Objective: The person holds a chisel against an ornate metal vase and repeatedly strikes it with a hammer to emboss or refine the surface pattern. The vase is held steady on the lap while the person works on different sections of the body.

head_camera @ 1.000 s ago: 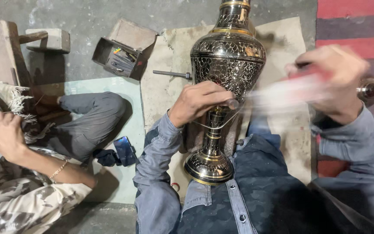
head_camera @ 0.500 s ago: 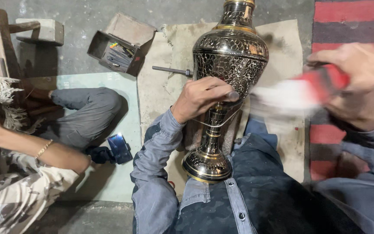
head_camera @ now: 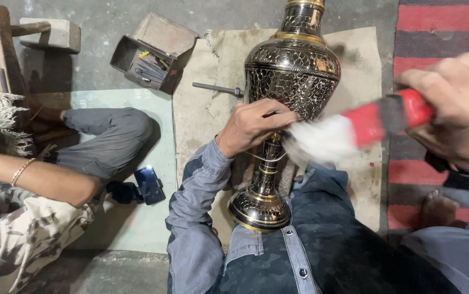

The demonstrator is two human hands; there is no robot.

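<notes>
A tall engraved brass vase with dark patterned panels (head_camera: 291, 76) stands at the centre of the frame, its round foot resting against the person's lap at lower centre and its neck reaching the top edge. The left hand (head_camera: 256, 124) is closed around the narrow stem just below the bulging body, fingers wrapped tight and steadying it. The right hand (head_camera: 455, 111), at the right edge of the frame, is clamped on the red handle of a brush with pale bristles (head_camera: 354, 133); the bristles are blurred and lie against the lower right side of the vase body, near the stem. Judging from how things lie, the brushing is in hand on the lower body and stem; the upper body already gleams, though whether the far side or the foot has been done cannot be told from here. Under the vase lies a beige cloth mat (head_camera: 202, 114), with a dark metal rod (head_camera: 215, 88) on it just left of the vase. In the upper left sits an open grey box of small tools (head_camera: 147, 60). Another person's arm with a bracelet (head_camera: 38, 177) fills the lower left, near a dark phone (head_camera: 148, 184) on the floor.
</notes>
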